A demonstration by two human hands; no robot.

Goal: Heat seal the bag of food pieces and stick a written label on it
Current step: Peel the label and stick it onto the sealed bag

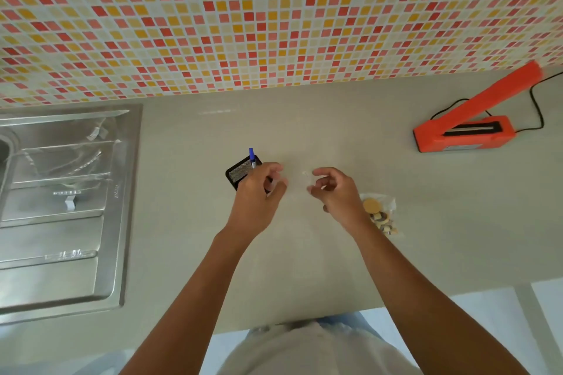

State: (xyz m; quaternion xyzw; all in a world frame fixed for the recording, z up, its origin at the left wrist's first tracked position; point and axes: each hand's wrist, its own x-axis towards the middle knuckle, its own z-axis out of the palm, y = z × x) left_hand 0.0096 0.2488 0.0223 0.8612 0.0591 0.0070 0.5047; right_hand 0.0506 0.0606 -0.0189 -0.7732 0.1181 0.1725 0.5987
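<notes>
- While the bag (380, 216) of food pieces lies flat on the counter (335, 119), nothing tells for sure whether its mouth is sealed; the plastic is clear and its top edge is too faint to read.
- Judging by the layout, sealing may be done: the sealer (463, 131) sits well apart from the bag, up and to the right of it near the tiled wall (274, 9), arm raised and nothing under it. That is a guess, not a thing seen.
- Labelling looks like the step in hand. Both hands hover to the left of the bag, over bare counter.
- Left hand (259, 189): fingers curled with thumb and fingertips pinched together, but whether they grip anything I cannot tell; motion blur hides it.
- Right hand (332, 189): just beside the bag, its wrist covering the bag's left edge, fingers loosely curled and apart, apparently holding nothing. A tiny pale scrap (305, 173) lies or hangs between the two hands; it could be a label or backing strip, too small to say.
- Pen (252, 157): upright in a black mesh holder (240, 172), left of the bag and partly behind the left hand, so writing does not seem under way now.
- No label shows on the bag's visible face.
- Left to do, as I judge it: get a written label onto the bag, and confirm the seal.
- Sink (61, 192) at far left plays no part.
</notes>
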